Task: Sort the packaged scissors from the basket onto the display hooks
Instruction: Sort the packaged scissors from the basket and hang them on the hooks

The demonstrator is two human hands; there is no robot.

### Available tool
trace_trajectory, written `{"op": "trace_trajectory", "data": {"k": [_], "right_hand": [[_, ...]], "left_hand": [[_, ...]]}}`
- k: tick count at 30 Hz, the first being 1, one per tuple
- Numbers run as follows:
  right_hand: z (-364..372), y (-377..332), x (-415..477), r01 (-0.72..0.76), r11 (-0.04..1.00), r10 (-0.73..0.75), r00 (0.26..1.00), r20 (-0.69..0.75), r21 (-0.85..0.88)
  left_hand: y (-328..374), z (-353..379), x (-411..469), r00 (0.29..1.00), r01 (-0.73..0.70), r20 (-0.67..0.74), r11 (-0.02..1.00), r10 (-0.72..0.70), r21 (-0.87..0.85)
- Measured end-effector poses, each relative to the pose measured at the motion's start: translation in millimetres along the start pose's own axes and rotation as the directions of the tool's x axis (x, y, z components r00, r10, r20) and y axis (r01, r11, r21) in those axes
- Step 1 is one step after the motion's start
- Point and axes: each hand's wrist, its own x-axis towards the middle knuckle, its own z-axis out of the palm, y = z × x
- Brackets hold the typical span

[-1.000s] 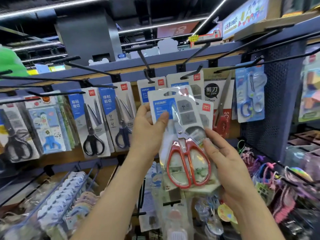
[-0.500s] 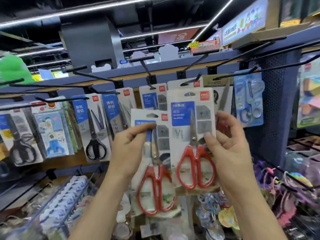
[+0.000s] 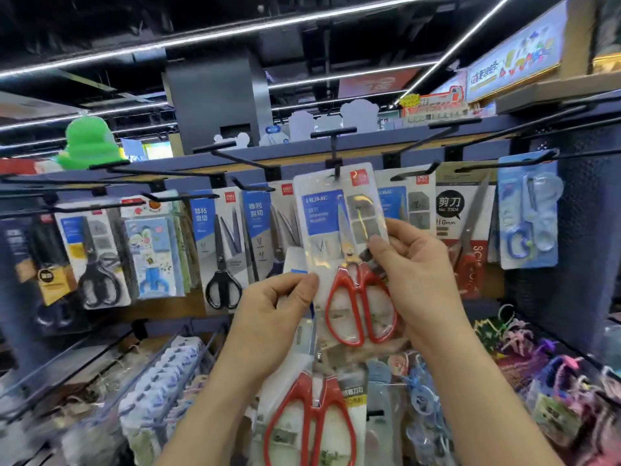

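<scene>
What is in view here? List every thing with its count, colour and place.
upper scissors pack: one, red handles on white card, top at the centre hook
lower scissors pack: one, red handles, below the upper one
black-handled scissors packs: several, hanging left of centre
blue-handled scissors pack: one, blue card, hanging far right
display hooks: many, black, along the rail
green plush toy: one, on the shelf top at left
left hand: one, pinches the lower scissors pack's top
right hand: one, holds the upper scissors pack's right edge
</scene>
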Motion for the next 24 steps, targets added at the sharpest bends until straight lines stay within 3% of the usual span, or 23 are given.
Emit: {"op": "trace_trajectory", "data": {"k": [3, 7, 10, 14, 18, 23, 24], "right_hand": [[1.5, 1.1, -1.2, -0.042, 0.999, 0.043, 0.999, 0.029, -0.028], [-8.6, -1.3, -15.6, -0.080, 0.983, 0.112, 0.974, 0.196, -0.166], [-9.8, 8.8, -16.7, -0.132, 0.957, 0.164, 0.981, 0.106, -0.259], [-1.2, 25.8, 4.2, -0.064, 0.896, 0.049, 0.998, -0.047, -0.440], [12.8, 45.1, 24.2, 0.012, 0.761, -0.064, 0.996, -0.057, -0.648], [21.9, 58.9, 44.8, -0.033, 0.394, 0.118, 0.993, 0.014, -0.919], [20.4, 57.9, 42.2, -0.013, 0.370, 0.122, 0.992, 0.035, -0.929]], "left_hand": [[-0.2, -2.5, 6.3, 0.999, 0.046, -0.029, 0.999, -0.046, 0.002], [7.9, -2.1, 17.3, 0.995, 0.075, -0.073, 0.997, -0.074, 0.021], [1.0, -6.4, 22.3, 0.992, 0.052, -0.120, 0.986, -0.033, 0.157], [-13.1, -26.1, 11.7, 0.953, -0.009, -0.282, 0.937, 0.114, 0.348], [-16.7, -38.5, 4.0, 0.941, 0.023, -0.333, 0.977, 0.050, 0.213], [-11.3, -38.8, 3.1, 0.935, 0.008, -0.352, 0.996, 0.026, 0.094], [-10.6, -38.2, 3.4, 0.935, 0.003, -0.353, 0.998, 0.021, 0.068]]}}
